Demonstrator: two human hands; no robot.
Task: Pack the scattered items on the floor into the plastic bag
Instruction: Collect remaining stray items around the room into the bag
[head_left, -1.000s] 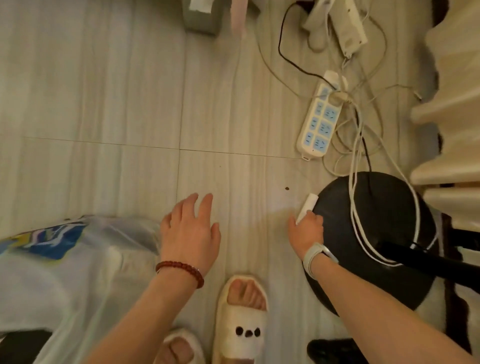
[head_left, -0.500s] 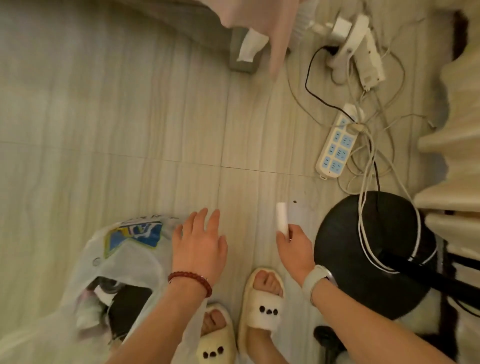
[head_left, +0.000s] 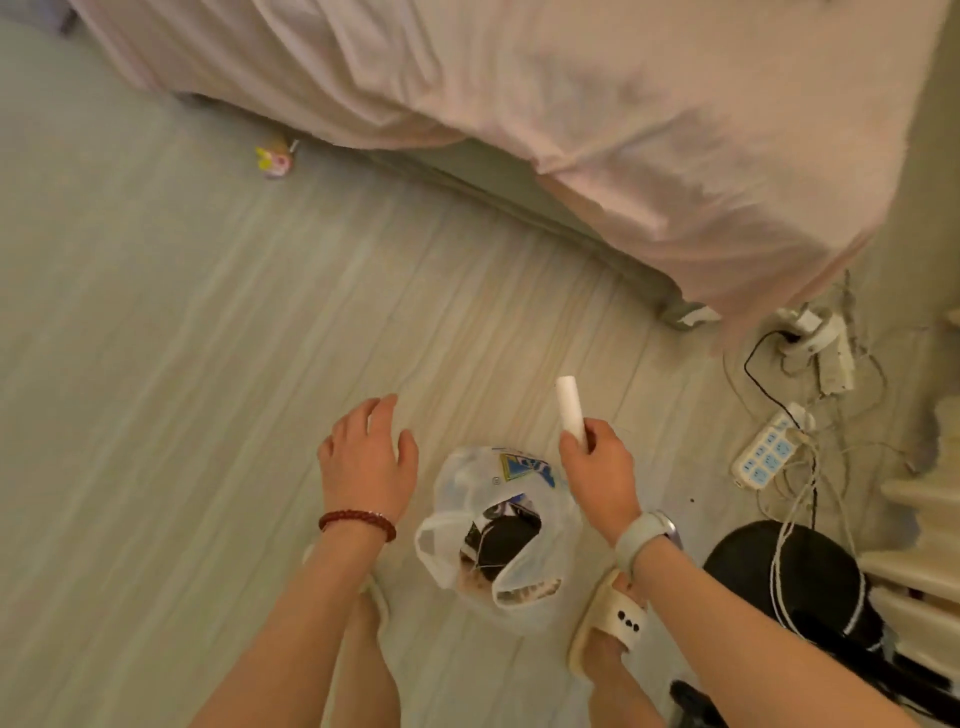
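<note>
Since the earlier frame the view has swung toward the bed, and the thin, crinkly plastic bag (head_left: 498, 525) now sits open-mouthed between both feet. The right hand (head_left: 597, 467) pinches a smooth white tube (head_left: 569, 410) upright just above it, likely for dropping in; the left hand (head_left: 369, 462) hovers spread and empty. A small colourful item (head_left: 274, 158) lies far off by the pink bedsheet (head_left: 571, 104).

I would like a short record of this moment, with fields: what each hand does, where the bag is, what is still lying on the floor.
right hand: right hand holds a white tube upright in its grip, above the bag
left hand: left hand open, empty, fingers spread
bag: plastic bag on the floor between the feet, mouth open, dark things inside
still on floor: small colourful item near the bed
</note>
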